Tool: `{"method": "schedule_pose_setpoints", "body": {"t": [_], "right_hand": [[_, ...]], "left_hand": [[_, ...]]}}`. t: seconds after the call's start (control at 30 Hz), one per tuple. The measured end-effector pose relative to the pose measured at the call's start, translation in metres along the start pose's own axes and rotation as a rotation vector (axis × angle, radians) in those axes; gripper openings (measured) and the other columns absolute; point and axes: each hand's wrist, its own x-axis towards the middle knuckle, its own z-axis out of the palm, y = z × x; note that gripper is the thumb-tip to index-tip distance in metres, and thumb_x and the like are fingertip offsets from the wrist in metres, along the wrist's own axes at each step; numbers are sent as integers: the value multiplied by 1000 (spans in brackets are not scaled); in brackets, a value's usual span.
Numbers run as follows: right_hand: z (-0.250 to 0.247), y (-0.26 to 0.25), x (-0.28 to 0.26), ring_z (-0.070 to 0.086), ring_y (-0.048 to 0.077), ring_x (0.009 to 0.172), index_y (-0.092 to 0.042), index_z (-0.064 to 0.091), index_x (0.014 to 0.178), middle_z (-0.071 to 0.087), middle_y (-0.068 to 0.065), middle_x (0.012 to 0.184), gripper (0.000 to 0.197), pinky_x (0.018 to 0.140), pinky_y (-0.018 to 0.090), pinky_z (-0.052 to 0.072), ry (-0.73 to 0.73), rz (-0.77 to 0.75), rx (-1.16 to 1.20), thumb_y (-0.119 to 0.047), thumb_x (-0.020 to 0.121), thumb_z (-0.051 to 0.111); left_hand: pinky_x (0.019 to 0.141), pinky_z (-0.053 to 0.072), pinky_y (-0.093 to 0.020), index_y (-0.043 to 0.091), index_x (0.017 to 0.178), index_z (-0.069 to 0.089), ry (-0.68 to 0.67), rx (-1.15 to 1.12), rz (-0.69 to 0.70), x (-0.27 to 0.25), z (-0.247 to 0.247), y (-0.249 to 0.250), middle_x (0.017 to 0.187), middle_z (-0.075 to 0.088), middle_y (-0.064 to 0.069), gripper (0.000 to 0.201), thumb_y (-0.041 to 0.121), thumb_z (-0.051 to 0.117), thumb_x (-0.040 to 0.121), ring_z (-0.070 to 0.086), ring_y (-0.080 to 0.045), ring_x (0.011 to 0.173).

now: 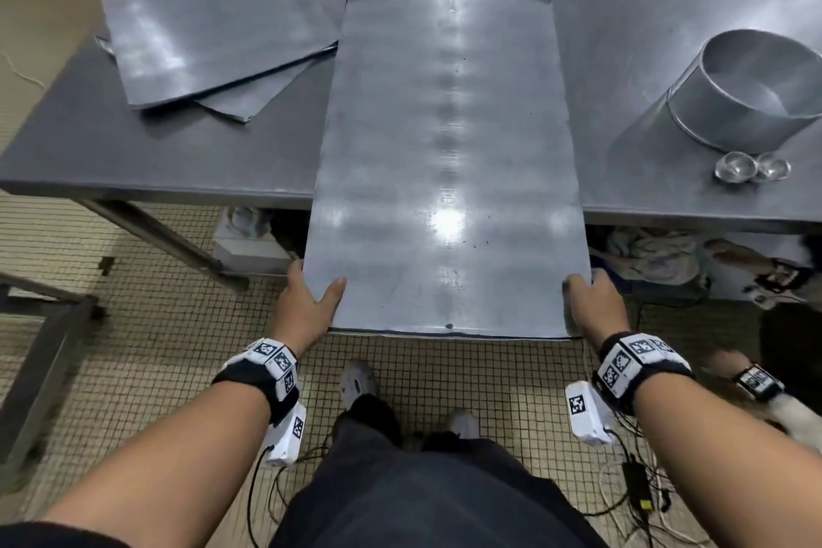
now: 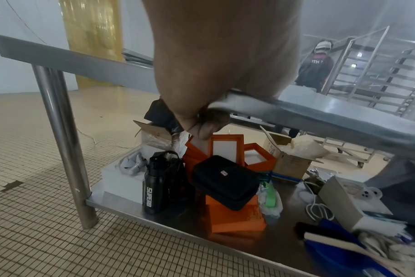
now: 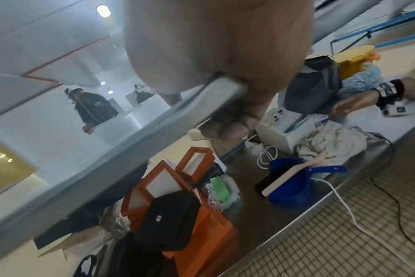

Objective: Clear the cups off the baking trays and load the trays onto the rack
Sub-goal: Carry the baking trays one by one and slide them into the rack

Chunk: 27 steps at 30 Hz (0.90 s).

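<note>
Now your left hand (image 1: 307, 303) and right hand (image 1: 591, 307) grip a cleared tray (image 1: 445, 174) — rack (image 2: 377, 75) loading remains, others (image 1: 200, 13) wait.

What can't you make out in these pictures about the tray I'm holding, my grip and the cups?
- Fingers of the left hand: head view, hidden beneath the tray; only the thumb shows.
- Right hand fingers: the same.
- Round tin: head view, cut off by the right edge.
- Two small cups: head view, too small to tell whether empty.
- Rack: left wrist view, hazy; its shelves unclear.
</note>
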Motion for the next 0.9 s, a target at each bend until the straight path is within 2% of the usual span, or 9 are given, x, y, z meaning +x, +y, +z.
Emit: {"method": "schedule_pose_setpoints", "body": {"t": [0.07, 0.17, 0.33, 0.4, 0.5, 0.73, 0.9], "right_hand": [[-1, -4, 9, 52, 31, 100, -10, 54, 118, 60, 19, 122, 36, 85, 37, 37, -15, 12, -54, -38, 96, 46], [-4, -8, 19, 54, 37, 118, -10, 52, 126, 58, 20, 132, 48, 88, 39, 36, -28, -5, -102, -49, 99, 45], [-4, -15, 32, 50, 40, 127, -12, 50, 131, 57, 20, 135, 60, 100, 44, 39, -10, -31, -109, -60, 96, 43], [-3, -14, 37, 51, 40, 126, -12, 49, 130, 58, 20, 135, 60, 101, 45, 40, -12, -41, -118, -61, 96, 42], [-4, -16, 41, 54, 39, 122, -10, 51, 127, 60, 18, 132, 57, 95, 42, 41, -17, -65, -123, -58, 98, 43], [-7, -26, 54, 59, 38, 113, -12, 49, 117, 62, 18, 123, 49, 84, 38, 40, -37, -95, -146, -57, 99, 44], [-8, -31, 54, 56, 25, 100, -14, 46, 121, 56, 3, 110, 45, 85, 36, 40, -38, -112, -72, -53, 98, 51]], "left_hand": [[89, 53, -42, 15, 141, 35, -30, 7, -37, 5, -4, 6, 126, 60, -7, 75, 59, 66, 88, 61, -27, 107], [84, 51, -40, 14, 134, 39, -50, 13, -60, 17, -8, 16, 124, 61, -7, 71, 60, 65, 87, 59, -25, 100], [87, 51, -41, 16, 120, 40, -57, 30, -50, 39, -11, 26, 120, 61, -7, 61, 63, 62, 88, 60, -27, 101], [86, 51, -41, 16, 120, 42, -51, 29, -40, 46, -11, 28, 118, 62, -6, 62, 64, 62, 87, 61, -28, 103], [83, 49, -40, 14, 122, 41, -49, 10, -25, 55, -11, 33, 115, 62, -5, 63, 63, 61, 88, 62, -28, 101], [87, 53, -45, 15, 123, 39, -52, 28, -23, 75, -11, 42, 114, 60, -3, 64, 66, 59, 88, 62, -29, 100], [84, 48, -39, 12, 122, 40, -8, 17, 1, 82, -12, 48, 118, 62, -10, 60, 58, 62, 91, 62, -32, 104]]}}
